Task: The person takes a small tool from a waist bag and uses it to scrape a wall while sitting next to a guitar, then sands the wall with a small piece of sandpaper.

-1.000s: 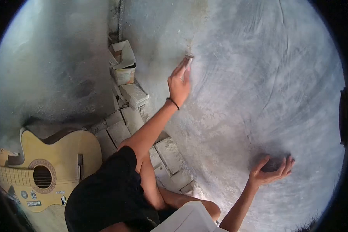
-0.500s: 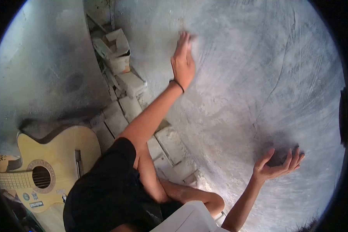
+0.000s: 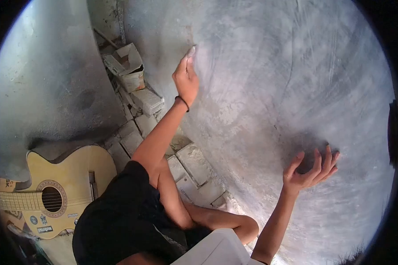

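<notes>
My left hand point(image 3: 186, 78), with a dark band at its wrist, is raised against a large grey wall-like surface point(image 3: 252, 75). Its fingers are stretched out and close together, and the fingertips look greyish. The palm side faces away from me, so I cannot see anything under it. Lower on the right, my right hand point(image 3: 307, 174) has its thumb and fingers spread and slightly bent, with the fingertips at the same surface. A dark shadow lies around those fingers. Nothing shows in either hand. The surface is streaked, with smear marks and a thin crack-like line.
An acoustic guitar point(image 3: 82, 170) with stickers lies at the lower left. A dusty open box point(image 3: 130, 70) sits among blocks point(image 3: 197, 163) along the foot of the surface. My crossed legs point(image 3: 221, 220) and a white object point(image 3: 214, 251) are at the bottom. A smooth grey panel point(image 3: 53, 75) stands left.
My left hand has shifted left and slightly down over the grey surface. My right hand appears a little higher in view, still with spread fingers. The whole view has turned slightly.
</notes>
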`<action>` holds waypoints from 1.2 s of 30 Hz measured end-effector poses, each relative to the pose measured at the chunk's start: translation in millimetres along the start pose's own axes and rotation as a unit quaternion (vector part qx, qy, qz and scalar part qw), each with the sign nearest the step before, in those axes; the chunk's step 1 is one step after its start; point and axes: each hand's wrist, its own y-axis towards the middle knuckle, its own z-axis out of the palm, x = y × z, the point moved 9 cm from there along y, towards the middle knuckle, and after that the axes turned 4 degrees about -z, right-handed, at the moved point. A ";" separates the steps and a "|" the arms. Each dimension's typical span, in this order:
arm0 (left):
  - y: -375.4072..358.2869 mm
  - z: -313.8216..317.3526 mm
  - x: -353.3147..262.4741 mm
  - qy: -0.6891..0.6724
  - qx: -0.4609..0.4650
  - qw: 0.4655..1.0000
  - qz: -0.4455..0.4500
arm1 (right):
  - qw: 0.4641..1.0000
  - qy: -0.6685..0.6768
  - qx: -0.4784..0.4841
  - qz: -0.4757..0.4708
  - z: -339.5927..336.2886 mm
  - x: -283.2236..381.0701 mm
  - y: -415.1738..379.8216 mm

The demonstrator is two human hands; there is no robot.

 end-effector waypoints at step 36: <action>12.8 6.3 13.7 0.101 0.052 0.990 0.088 | 1.000 -0.004 0.012 -0.008 1.4 2.0 -0.4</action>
